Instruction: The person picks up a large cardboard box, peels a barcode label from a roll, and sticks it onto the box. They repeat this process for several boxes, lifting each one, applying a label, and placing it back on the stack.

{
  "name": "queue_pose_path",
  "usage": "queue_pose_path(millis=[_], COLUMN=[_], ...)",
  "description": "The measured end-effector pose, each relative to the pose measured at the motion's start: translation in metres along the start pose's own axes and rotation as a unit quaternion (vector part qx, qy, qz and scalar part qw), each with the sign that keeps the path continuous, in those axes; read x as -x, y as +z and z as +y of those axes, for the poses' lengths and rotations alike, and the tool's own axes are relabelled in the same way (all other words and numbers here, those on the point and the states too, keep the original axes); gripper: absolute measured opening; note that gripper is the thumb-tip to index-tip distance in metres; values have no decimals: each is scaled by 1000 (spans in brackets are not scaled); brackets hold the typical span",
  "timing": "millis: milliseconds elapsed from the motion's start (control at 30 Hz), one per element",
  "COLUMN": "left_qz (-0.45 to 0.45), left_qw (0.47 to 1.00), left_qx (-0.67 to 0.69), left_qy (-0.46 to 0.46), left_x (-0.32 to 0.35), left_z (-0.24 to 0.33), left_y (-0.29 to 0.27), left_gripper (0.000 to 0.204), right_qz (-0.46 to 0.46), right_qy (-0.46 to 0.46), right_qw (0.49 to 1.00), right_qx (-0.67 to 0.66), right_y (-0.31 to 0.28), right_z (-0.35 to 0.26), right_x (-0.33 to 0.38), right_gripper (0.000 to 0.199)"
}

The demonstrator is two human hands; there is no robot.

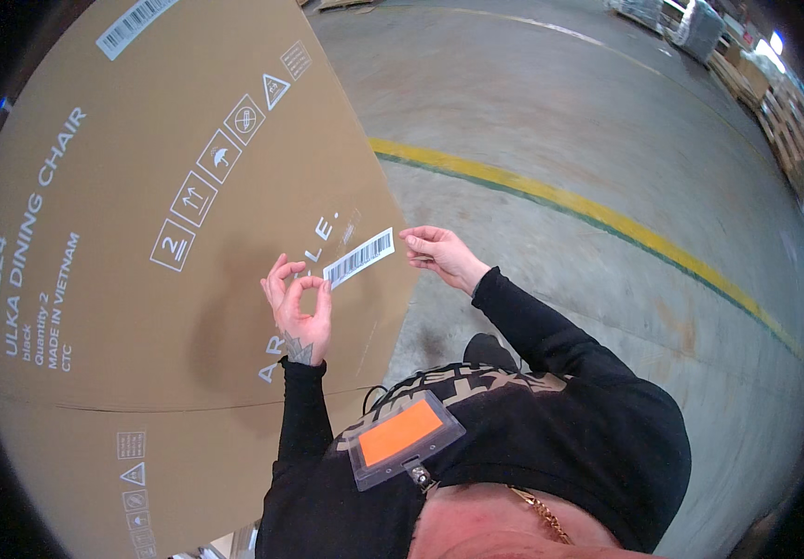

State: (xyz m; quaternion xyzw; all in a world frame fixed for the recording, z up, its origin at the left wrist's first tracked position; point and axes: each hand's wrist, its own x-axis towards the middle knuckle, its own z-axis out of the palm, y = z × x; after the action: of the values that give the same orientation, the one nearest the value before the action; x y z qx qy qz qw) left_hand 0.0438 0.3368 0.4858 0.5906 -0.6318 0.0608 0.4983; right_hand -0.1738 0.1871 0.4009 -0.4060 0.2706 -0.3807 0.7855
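A white barcode label (359, 258) slants in front of the printed face of a large brown cardboard box (141, 307). My left hand (303, 312) is closed in a pinch, thumb and index finger meeting at the label's lower left end, the other fingers curled loosely. At the upper right end of the label, my right hand (447, 258) has thumb and fingers pressed together. A narrow gap seems to part those fingertips from the label, and what they hold, if anything, is too small to make out. Some printed lettering on the box is covered by the label and left hand.
The box fills the left side, with another barcode label (136, 26) near its top edge. A yellow floor line (551, 193) crosses the grey concrete floor (514, 84) to the right. Wooden pallets (787, 116) and wrapped goods (697, 35) stand at the far right.
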Motion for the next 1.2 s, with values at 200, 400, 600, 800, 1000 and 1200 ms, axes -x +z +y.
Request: queue_pose_path(millis=[200, 400, 600, 800, 1000, 1200], left_qz=[48, 166, 272, 324, 385, 423], left_qw=[999, 970, 908, 853, 831, 817], left_qx=[2, -55, -73, -122, -112, -130], left_qy=[-23, -172, -311, -391, -385, -369], left_x=[-16, 18, 39, 67, 64, 67], left_z=[-16, -27, -105, -180, -242, -257], left_y=[25, 88, 163, 222, 263, 276], left_gripper=[9, 11, 17, 20, 21, 23], right_qz=[-60, -146, -182, -70, -24, -16], right_qy=[-8, -20, -4, -86, -153, -201], right_qw=[997, 977, 960, 940, 959, 948], right_qx=[47, 154, 211, 322, 236, 246], right_y=[-2, -43, -56, -69, -87, -85], right_z=[-8, -11, 29, 114, 164, 172], right_x=[-51, -109, -198, -257, -311, -323], right_gripper=[13, 9, 8, 10, 11, 12])
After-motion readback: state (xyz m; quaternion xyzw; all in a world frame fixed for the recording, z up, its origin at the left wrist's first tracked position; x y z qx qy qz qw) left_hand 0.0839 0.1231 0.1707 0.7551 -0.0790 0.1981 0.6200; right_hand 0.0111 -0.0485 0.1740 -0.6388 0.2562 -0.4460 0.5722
